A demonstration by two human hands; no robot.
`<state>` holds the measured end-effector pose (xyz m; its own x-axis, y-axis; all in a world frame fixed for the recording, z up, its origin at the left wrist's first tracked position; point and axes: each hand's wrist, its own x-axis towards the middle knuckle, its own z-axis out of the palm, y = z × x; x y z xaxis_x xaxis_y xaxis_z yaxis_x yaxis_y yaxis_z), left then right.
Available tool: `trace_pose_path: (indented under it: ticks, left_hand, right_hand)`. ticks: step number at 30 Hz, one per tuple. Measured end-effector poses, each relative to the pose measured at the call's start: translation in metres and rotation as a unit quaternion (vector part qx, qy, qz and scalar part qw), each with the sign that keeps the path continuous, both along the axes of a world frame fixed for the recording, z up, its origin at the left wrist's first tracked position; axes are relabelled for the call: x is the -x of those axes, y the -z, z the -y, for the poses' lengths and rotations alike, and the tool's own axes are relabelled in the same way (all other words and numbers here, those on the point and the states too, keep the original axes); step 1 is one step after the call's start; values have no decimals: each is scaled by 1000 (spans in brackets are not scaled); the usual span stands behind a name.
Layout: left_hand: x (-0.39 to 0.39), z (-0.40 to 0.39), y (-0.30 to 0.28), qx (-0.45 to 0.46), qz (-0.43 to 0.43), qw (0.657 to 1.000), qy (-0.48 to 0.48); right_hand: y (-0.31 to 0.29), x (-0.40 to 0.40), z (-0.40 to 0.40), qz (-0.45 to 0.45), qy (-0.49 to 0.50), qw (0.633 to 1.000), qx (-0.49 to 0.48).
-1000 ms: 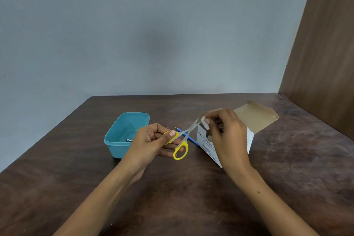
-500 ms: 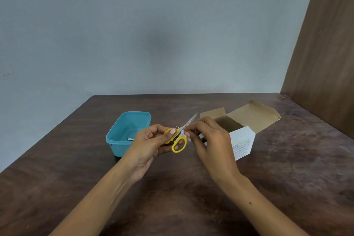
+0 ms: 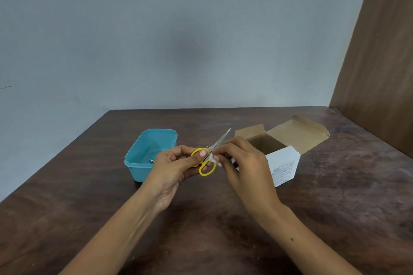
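Fingers (image 3: 178,150) of left hand (image 3: 172,171) curl round scissors (image 3: 221,140); right hand (image 3: 245,169) pinches white scrap (image 3: 212,159).

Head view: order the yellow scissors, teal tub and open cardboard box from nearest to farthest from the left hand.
1. Yellow scissors, gripped in the left hand itself.
2. Teal tub, just behind, to its left.
3. Open cardboard box, far right, beyond the right hand.

Two grips are showing: one left grip (image 3: 174,167) and one right grip (image 3: 243,163). One pair of scissors (image 3: 214,148) is being held, and one white scrap (image 3: 215,159) is being pinched. One blue tub (image 3: 139,172) is standing on one desk (image 3: 223,230), with one small metal bit (image 3: 152,161) lying inside. One open cardboard box (image 3: 283,167) is standing there too.
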<state>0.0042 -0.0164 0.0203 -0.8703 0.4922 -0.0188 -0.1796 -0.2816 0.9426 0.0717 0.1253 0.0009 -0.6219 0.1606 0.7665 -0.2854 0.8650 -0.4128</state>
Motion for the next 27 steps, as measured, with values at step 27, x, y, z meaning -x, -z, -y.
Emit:
trace_pose_path:
  ticks: [27]
  left_hand:
    - [-4,-6,1,-26,27,999,-5]
  right_hand:
    - [-2,-3,2,-22,15,999,19]
